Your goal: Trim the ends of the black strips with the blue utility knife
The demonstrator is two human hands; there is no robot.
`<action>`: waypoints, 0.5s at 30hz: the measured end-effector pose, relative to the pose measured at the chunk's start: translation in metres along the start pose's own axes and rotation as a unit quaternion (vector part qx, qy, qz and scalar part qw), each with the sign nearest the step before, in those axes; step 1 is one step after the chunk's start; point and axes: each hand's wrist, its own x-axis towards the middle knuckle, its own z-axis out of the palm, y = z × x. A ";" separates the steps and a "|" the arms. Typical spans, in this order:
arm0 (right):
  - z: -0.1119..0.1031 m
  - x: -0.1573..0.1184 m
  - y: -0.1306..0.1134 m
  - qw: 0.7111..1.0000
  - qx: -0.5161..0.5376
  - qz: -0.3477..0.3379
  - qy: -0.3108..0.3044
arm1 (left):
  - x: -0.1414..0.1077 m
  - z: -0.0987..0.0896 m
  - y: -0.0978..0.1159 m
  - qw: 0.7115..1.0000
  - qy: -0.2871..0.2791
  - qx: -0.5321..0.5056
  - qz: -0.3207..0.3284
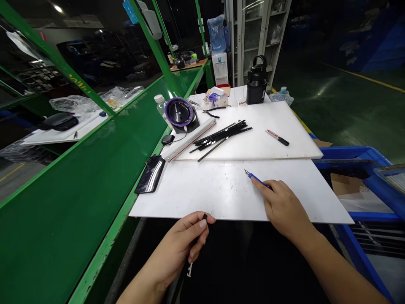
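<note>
My left hand (pixel 186 240), in front of the table's near edge, pinches a thin black strip (pixel 205 216); its tip shows past my thumb, and most of its length is hidden or lost against the dark below. In my right hand (pixel 283 207) is a blue craft knife (pixel 253 176), its blade pointing away and left over the white board (pixel 202 190). Beyond, a loose pile of black strips (pixel 221 136) lies on a thicker white slab (pixel 272 116). To the right of the pile rests a red-and-black cutter (pixel 277 137).
A ruler-like aluminium bar (pixel 190 140) lies left of the pile, near a phone (pixel 150 174) and a purple-rimmed round device (pixel 179 112). Pliers (pixel 215 112) and a black bottle (pixel 256 82) stand farther back. Blue crates (pixel 357 154) flank the right side; a green partition (pixel 95 169) borders the left.
</note>
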 end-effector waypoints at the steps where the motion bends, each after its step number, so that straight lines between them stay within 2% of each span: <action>1: 0.003 0.002 0.002 1.000 -0.004 -0.007 -0.004 | -0.001 0.002 0.001 1.000 0.006 0.013 0.004; 4: 0.005 0.006 0.001 1.000 0.002 -0.022 0.015 | -0.001 0.008 0.003 0.999 0.025 0.036 0.007; 7: -0.002 0.004 -0.008 0.997 0.016 -0.025 0.078 | -0.002 0.014 0.003 0.999 0.027 0.029 0.009; 9: -0.011 0.000 -0.019 0.989 0.062 -0.016 0.135 | -0.003 0.018 0.004 1.000 0.008 -0.004 0.000; 11: -0.022 -0.004 -0.034 0.975 0.148 -0.001 0.165 | -0.004 0.021 0.004 0.998 -0.025 -0.053 -0.023; 15: -0.043 -0.011 -0.063 0.949 0.296 0.002 0.110 | -0.009 0.029 0.009 0.988 -0.087 -0.113 -0.051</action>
